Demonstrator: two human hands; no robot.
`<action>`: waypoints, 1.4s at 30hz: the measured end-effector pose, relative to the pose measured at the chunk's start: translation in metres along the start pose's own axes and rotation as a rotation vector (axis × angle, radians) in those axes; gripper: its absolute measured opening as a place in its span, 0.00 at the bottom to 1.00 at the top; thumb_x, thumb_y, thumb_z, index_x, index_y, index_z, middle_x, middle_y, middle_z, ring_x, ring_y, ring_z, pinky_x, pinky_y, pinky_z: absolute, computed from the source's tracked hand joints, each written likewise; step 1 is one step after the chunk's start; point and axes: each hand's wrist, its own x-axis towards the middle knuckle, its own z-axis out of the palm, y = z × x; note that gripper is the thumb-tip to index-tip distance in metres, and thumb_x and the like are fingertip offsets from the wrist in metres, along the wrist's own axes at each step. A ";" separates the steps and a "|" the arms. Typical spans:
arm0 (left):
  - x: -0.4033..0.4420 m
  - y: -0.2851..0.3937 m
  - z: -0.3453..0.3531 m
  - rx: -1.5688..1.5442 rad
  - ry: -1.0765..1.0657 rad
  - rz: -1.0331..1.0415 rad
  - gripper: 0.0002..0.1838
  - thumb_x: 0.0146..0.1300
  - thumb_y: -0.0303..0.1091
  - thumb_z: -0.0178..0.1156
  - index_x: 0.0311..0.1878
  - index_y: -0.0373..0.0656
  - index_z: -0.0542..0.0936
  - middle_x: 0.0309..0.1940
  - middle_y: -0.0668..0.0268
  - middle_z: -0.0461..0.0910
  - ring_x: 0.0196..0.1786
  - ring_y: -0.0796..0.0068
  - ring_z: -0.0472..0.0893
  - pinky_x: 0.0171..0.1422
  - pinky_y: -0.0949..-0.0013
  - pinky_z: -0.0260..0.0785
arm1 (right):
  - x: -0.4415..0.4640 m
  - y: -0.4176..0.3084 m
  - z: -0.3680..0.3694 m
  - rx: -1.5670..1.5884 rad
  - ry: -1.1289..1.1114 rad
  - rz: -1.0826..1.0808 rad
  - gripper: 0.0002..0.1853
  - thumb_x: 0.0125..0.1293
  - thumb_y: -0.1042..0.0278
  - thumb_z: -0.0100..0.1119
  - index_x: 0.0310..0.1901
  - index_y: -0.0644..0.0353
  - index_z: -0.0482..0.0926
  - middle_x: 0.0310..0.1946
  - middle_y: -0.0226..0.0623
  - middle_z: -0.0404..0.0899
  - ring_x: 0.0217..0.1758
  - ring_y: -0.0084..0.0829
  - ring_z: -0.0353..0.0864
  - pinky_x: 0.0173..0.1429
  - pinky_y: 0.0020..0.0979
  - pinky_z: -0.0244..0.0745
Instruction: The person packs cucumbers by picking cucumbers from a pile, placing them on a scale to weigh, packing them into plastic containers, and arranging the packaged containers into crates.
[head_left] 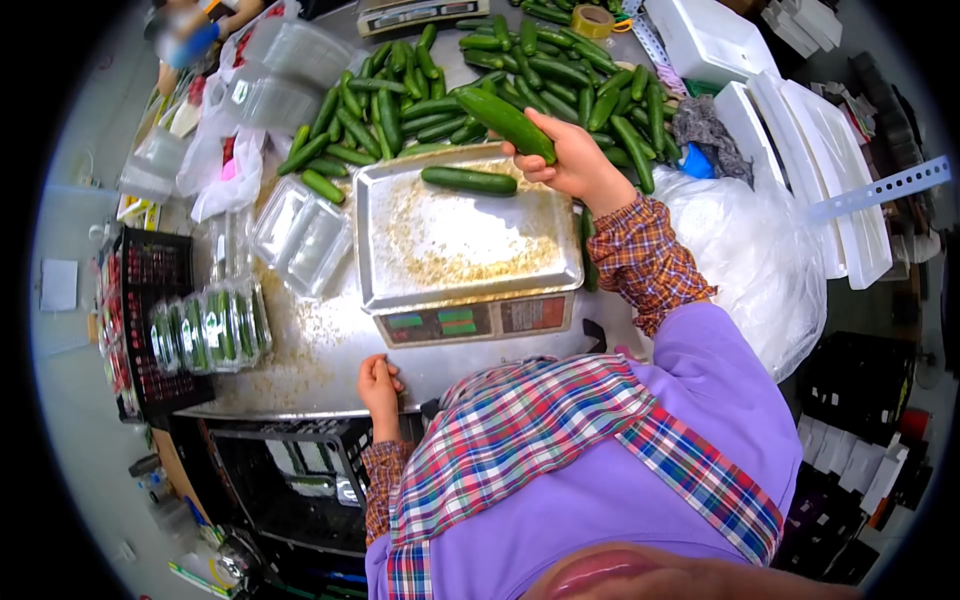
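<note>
My right hand (572,152) is closed round a green cucumber (505,122), held tilted above the far right part of the weighing scale. On the scale's metal pan (440,235) lies a single cucumber (468,181). The scale's display panel (450,322) faces me. My left hand (379,388) rests curled at the near table edge, left of the scale; whether anything is in its fingers is hidden. Behind the pan a large heap of loose cucumbers (560,72) spreads across the table. Left of the scale sits an open clear plastic tray (300,235).
Packed clear boxes of cucumbers (215,328) stand at the left beside a black crate (150,255). Stacked clear containers (290,70) are at the back left. A plastic bag (745,250) and white foam boxes (710,40) occupy the right. Another crate (290,480) is below the table.
</note>
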 end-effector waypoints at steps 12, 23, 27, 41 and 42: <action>0.000 0.008 0.008 0.100 0.092 -0.051 0.08 0.70 0.31 0.47 0.42 0.38 0.75 0.20 0.67 0.73 0.13 0.84 0.65 0.16 0.78 0.60 | 0.058 -0.247 -0.241 0.194 0.521 -0.643 0.17 0.67 0.65 0.55 0.54 0.64 0.71 0.48 0.44 0.74 0.46 0.38 0.77 0.47 0.36 0.79; 0.002 0.017 0.016 0.131 0.157 -0.127 0.07 0.70 0.32 0.47 0.40 0.41 0.73 0.19 0.68 0.72 0.12 0.83 0.64 0.14 0.77 0.58 | 0.030 -0.164 -0.215 -2.155 -0.171 -0.491 0.22 0.48 0.73 0.67 0.49 0.55 0.78 0.48 0.37 0.77 0.57 0.41 0.71 0.61 0.39 0.65; 0.005 0.014 0.014 0.153 0.146 -0.106 0.07 0.70 0.32 0.47 0.40 0.41 0.73 0.19 0.68 0.72 0.11 0.82 0.64 0.14 0.77 0.58 | 0.031 -0.116 -0.220 -2.363 -0.233 -0.408 0.25 0.48 0.71 0.68 0.51 0.51 0.77 0.50 0.33 0.75 0.56 0.39 0.71 0.58 0.40 0.67; 0.004 0.018 0.018 0.166 0.183 -0.155 0.07 0.70 0.32 0.45 0.40 0.42 0.72 0.18 0.69 0.71 0.12 0.82 0.63 0.14 0.77 0.57 | 0.047 -0.161 -0.230 -0.254 0.331 -0.327 0.25 0.72 0.47 0.40 0.54 0.62 0.71 0.38 0.38 0.79 0.35 0.30 0.79 0.41 0.31 0.78; 0.005 0.016 0.016 0.168 0.185 -0.153 0.07 0.70 0.32 0.45 0.40 0.42 0.72 0.18 0.69 0.70 0.12 0.82 0.63 0.14 0.77 0.57 | 0.047 -0.163 -0.248 -0.318 0.294 -0.322 0.26 0.73 0.48 0.36 0.55 0.64 0.69 0.38 0.37 0.76 0.35 0.29 0.78 0.42 0.30 0.78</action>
